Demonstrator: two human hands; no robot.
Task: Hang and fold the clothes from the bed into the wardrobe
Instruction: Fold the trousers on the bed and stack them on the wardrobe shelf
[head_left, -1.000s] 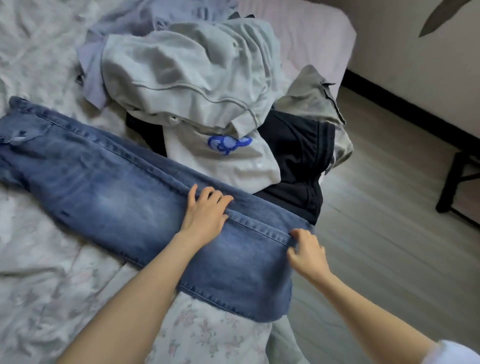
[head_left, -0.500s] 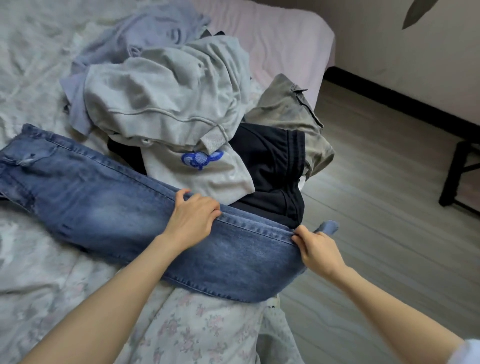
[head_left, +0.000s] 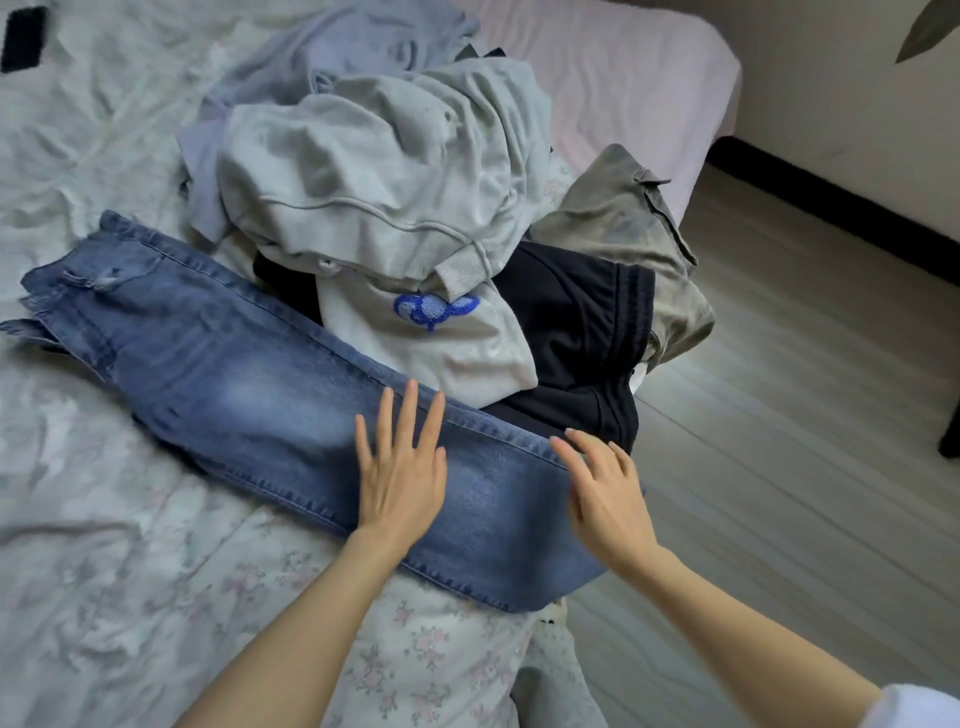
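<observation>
Blue jeans (head_left: 249, 395) lie flat across the bed, running from upper left to the bed's right edge. My left hand (head_left: 400, 473) presses flat on them with straight, spread fingers. My right hand (head_left: 605, 493) lies on the jeans' right end with fingers extended, near the bed edge. Behind the jeans sits a pile of clothes: a grey sweatshirt (head_left: 374, 171), a white top with a blue emblem (head_left: 441, 332), a dark garment (head_left: 571, 322), an olive-grey garment (head_left: 618, 218) and a lavender one (head_left: 332, 47).
The bed has a wrinkled pale floral sheet (head_left: 104, 571) and a pink sheet (head_left: 623, 67) at the far end. A dark flat object (head_left: 23, 39) lies at top left. Grey wooden floor (head_left: 805, 415) runs to the right, with a dark furniture leg (head_left: 950, 431) at the edge.
My left hand went from curled fingers gripping the jeans' seam to lying flat. My right hand let go of the pinched hem end and now rests spread on the denim.
</observation>
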